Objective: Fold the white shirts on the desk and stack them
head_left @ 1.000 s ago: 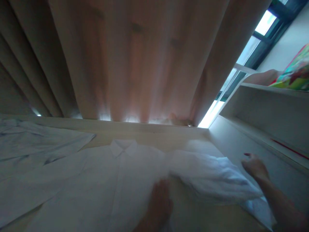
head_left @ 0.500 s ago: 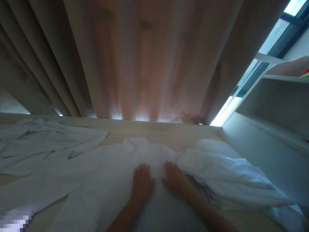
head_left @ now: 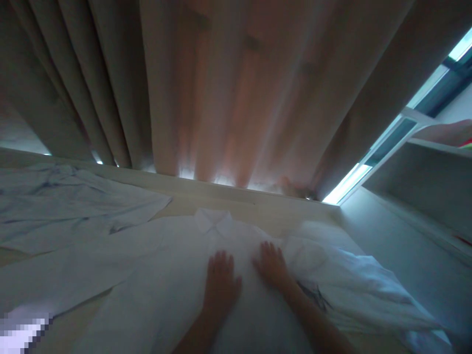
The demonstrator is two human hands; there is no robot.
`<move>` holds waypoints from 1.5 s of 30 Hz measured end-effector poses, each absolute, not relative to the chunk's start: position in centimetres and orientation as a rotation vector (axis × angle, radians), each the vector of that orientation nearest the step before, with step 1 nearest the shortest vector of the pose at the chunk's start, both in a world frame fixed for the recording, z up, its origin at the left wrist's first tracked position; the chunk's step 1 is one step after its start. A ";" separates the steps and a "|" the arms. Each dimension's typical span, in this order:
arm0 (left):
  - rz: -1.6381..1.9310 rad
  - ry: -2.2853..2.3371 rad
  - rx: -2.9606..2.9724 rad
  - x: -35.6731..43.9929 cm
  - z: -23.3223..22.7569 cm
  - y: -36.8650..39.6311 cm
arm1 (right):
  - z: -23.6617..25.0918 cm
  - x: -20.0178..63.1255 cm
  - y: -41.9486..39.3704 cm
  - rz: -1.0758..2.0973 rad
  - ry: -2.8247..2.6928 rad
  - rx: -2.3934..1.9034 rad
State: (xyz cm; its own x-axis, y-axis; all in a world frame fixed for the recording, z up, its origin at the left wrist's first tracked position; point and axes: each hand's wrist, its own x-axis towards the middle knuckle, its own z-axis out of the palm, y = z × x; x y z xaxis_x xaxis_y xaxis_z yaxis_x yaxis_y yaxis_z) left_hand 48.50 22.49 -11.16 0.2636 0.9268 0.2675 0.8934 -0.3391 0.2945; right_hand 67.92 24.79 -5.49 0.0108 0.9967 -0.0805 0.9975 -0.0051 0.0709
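A white collared shirt (head_left: 177, 265) lies spread out in front of me, its collar (head_left: 214, 221) at the far side and one sleeve stretched to the left. My left hand (head_left: 221, 279) rests flat on the shirt's front, fingers extended, thumb out to the right. Flat on the upper chest of the shirt, to the right, is my right hand (head_left: 271, 265), its fingers somewhat spread. Neither hand grips the cloth. The shirt's lower end runs out of view beneath my forearms.
Another white garment (head_left: 73, 201) lies crumpled at the left. White folded clothes (head_left: 365, 285) are piled at the right, beside a pale side panel (head_left: 391, 246) and a shelf (head_left: 435, 167). A brown curtain (head_left: 236, 98) hangs along the far edge of the light-coloured surface (head_left: 258, 211).
The camera view has tilted a little. My right hand has shifted slightly to the right over the shirt with its fingers more spread; my left hand stays flat on the cloth.
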 end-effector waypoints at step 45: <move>0.565 1.784 2.483 48.8 -12.1 22.9 | -3.7 84.4 16.1 0.312 1.414 2.598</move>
